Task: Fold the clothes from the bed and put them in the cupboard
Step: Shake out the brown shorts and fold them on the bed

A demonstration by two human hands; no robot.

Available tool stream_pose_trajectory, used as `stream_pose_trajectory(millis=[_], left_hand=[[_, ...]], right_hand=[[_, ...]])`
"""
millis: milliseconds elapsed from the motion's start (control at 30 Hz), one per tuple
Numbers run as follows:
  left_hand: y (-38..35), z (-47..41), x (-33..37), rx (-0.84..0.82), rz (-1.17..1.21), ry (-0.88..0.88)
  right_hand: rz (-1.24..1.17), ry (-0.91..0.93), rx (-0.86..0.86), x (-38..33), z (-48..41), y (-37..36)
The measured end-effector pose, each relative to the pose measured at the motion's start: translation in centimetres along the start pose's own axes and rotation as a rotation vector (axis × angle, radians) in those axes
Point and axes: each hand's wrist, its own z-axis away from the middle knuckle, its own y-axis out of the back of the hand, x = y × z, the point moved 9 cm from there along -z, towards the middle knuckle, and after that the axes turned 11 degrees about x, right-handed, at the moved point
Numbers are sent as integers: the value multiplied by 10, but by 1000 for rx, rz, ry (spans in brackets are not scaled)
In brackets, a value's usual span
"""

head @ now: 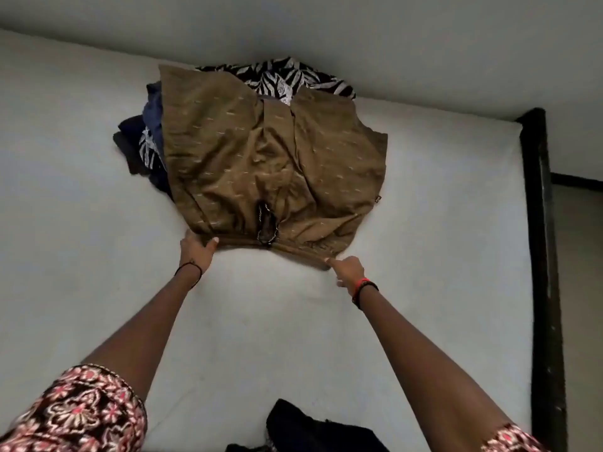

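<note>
Brown garment held by its waistband on the white bed

The bed [81,177] fills most of the view, covered in a plain pale sheet that is smooth apart from soft dips near the hands. A bare light wall [326,24] runs across 12 o'clock. At 3 o'clock a dark bed frame [540,230] edges the mattress, with a strip of floor [582,272] beyond it.

The brown garment [267,158] lies spread just above the centre, waistband nearest the person, a dark drawstring [266,223] at its middle. Its far half rests on a pile of clothes [150,132] that shows at 10 and 12 o'clock of it, dark and blue cloth on the one side, black-and-white print on the other.

The left hand [197,247] has its grip closed on the waistband's end at 9 o'clock, thumb on top. The right hand [347,270] pinches the opposite end at 3 o'clock, fingers curled. Both arms reach out straight, with bands at the wrists and floral sleeves at the lower corners.

A black garment [310,429] lies crumpled on the sheet at 6 o'clock, well apart from the brown one
</note>
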Motion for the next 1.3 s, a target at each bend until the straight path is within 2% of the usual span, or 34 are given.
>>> stream_pose_trajectory(millis=[100, 167, 433, 533, 667, 767, 900, 1033, 1200, 1300], left_hand=[[-5, -10, -6, 29, -91, 79], [-7, -15, -7, 59, -62, 103], [9, 11, 2, 54, 209, 101], [25, 33, 15, 77, 369, 102], [71, 72, 81, 127, 360, -145], [108, 97, 133, 126, 379, -289], [150, 121, 191, 63, 425, -350], [196, 157, 261, 21, 422, -494], [257, 197, 340, 105, 198, -805], [297, 224, 383, 252, 93, -1013]], right_hand=[[-33, 19, 39, 0, -13, -9], [-83, 23, 49, 1, -18, -15], [-304, 11, -14, -11, 5, -4], [-324, 115, 13, -26, 28, 21], [-333, 334, 12, -65, 69, 68], [-332, 402, -15, -93, 98, 106], [-453, 411, -64, -128, 126, 163], [-418, 635, -135, -186, 169, 223], [-199, 919, -28, -251, 224, 301], [-87, 1110, 178, -287, 266, 354]])
